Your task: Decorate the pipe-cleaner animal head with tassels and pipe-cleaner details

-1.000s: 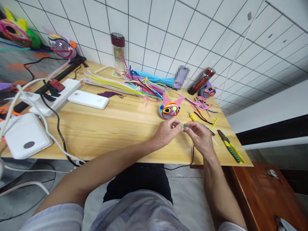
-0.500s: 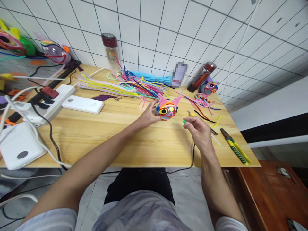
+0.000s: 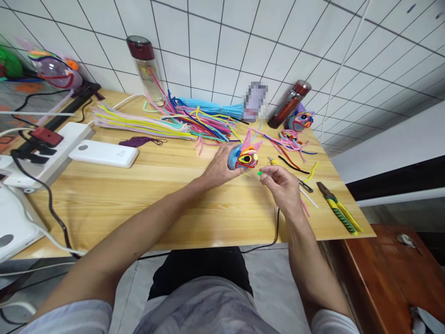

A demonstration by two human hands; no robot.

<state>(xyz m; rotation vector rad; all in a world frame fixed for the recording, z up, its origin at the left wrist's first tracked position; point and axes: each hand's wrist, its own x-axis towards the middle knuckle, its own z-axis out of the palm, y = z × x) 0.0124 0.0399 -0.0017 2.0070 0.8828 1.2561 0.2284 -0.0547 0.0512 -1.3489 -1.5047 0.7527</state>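
My left hand (image 3: 222, 166) is wrapped round the back of a small pipe-cleaner animal head (image 3: 246, 158), with pink pointed ears, a blue side and a black-and-yellow eye ringed in red. Its face is turned to the right. Just right of it, my right hand (image 3: 281, 183) pinches a tiny green piece (image 3: 260, 173) between thumb and fingertips, apart from the head. Beyond my right fingers lies a yellow-tipped tool (image 3: 273, 161), partly hidden by the hand.
Pliers (image 3: 339, 208) lie at the table's right, near loose pipe-cleaner pieces (image 3: 312, 171). Behind are bundled pipe cleaners (image 3: 146, 123), a glass bottle (image 3: 146, 69), a dark red flask (image 3: 290, 104) and another decorated head (image 3: 301, 119). A power bank (image 3: 103, 153) and power strip (image 3: 66, 148) occupy the left.
My left hand has taken a fuller hold of the animal head and turned it from facing me to facing right. My right hand has come slightly closer with the green piece. The view has shifted.
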